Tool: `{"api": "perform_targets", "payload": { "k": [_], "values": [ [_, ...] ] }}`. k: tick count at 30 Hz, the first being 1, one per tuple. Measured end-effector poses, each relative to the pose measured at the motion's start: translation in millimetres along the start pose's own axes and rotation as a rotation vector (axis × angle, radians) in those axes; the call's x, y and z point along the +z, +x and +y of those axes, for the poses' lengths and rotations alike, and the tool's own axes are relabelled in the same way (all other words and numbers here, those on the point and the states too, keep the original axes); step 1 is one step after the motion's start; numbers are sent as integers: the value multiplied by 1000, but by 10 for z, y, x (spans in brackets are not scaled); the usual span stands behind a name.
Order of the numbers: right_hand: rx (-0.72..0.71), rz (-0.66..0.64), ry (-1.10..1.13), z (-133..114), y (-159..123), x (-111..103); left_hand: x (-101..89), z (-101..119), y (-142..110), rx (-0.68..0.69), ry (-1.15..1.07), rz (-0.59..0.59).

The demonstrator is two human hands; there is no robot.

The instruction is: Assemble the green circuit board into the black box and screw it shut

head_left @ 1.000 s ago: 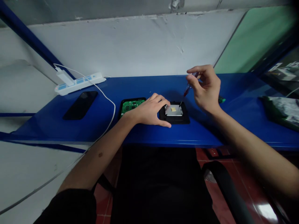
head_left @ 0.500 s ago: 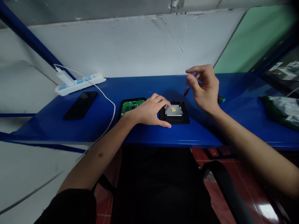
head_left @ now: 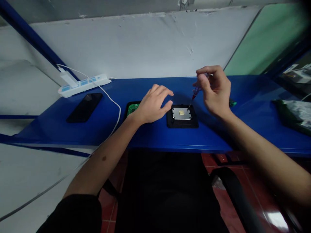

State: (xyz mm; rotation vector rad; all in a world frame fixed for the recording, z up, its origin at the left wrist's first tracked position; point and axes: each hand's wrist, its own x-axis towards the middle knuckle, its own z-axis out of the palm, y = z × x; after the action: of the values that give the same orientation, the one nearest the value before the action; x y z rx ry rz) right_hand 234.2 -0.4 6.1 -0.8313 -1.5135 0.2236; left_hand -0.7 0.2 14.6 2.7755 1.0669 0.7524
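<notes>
My right hand (head_left: 217,90) is closed round the clear handle of a screwdriver (head_left: 193,96), its shaft pointing down at the right side of a silver metal plate (head_left: 177,116). That plate lies in a black plastic cover (head_left: 171,124) and carries a small pale yellow pad (head_left: 181,112). Just left of the cover, my left hand (head_left: 154,103) hovers with fingers apart and nothing in them. Partly hidden beneath it is a green circuit board (head_left: 132,107) in a black housing. Whether the screwdriver tip sits in a screw is too small to tell.
A black phone (head_left: 84,107) lies at the left, near a white power strip (head_left: 85,85) with a charger and white cable (head_left: 114,103). Right of my right hand is a small green item (head_left: 232,103). A silver-and-green bag (head_left: 295,113) lies at the far right.
My left hand has lifted off the black cover and moved left and back, over the circuit board. The screwdriver has tilted slightly, its tip still by the metal plate's right side.
</notes>
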Motion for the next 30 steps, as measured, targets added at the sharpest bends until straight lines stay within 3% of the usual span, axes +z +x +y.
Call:
{"api": "perform_targets", "payload": {
  "k": [4,9,12,17,27,30],
  "values": [
    [16,4,-7,4,-5,4,4,-68,6,-36,48,104],
    [58,-19,94,36,-22,10,7,-175,17,-38,79,145],
    [55,-34,37,45,-22,4,1,-203,25,-41,82,167],
    [-50,26,-180,32,1,-32,3,-194,21,-69,89,181],
    [47,-44,42,45,-16,-15,51,-144,6,-2,60,177],
    [9,-45,-38,51,-21,-20,41,-116,7,7,51,164]
  ]
}}
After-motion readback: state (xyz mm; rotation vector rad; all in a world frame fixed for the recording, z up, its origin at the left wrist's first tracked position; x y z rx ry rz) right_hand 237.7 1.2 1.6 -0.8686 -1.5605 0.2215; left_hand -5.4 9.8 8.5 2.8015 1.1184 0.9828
